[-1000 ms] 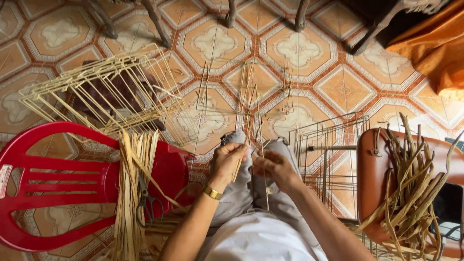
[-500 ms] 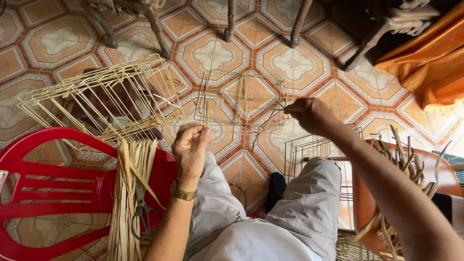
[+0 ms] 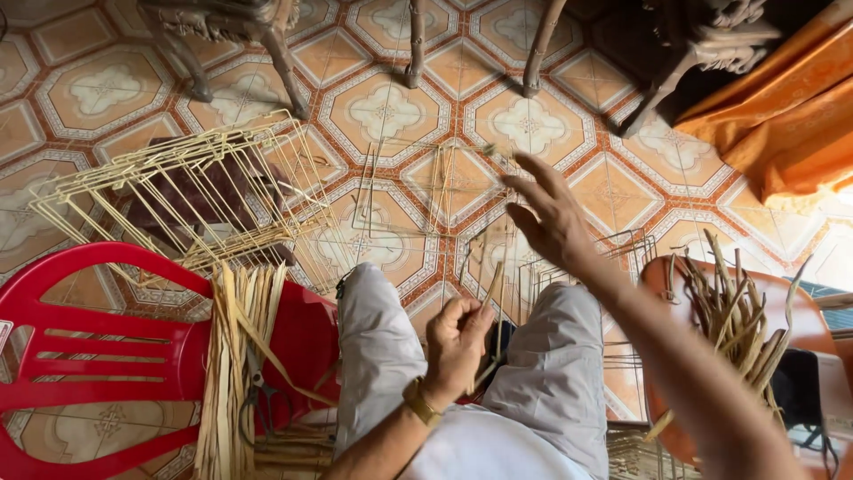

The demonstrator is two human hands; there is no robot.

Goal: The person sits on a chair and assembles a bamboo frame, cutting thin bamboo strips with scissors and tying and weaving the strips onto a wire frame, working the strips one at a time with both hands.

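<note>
Left hand (image 3: 455, 342) sits low between the knees, fingers pinched around a pale reed strip (image 3: 487, 298) that runs up and away from it, long axis nearly upright and tipped slightly right. Right hand (image 3: 551, 218) is raised beyond that strip's top end, fingers spread and gripping nothing I can make out, nearer the thin wire frame (image 3: 418, 191) standing on the tiled floor (image 3: 107, 89).

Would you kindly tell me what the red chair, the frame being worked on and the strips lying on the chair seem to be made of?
Red chair: probably moulded plastic, smooth and slightly glossy, with slats in one piece.
Frame: seemingly thin metal wire, straight rods meeting at corners.
Strips: likely dried plant fibre, pale, flat and matte.
</note>
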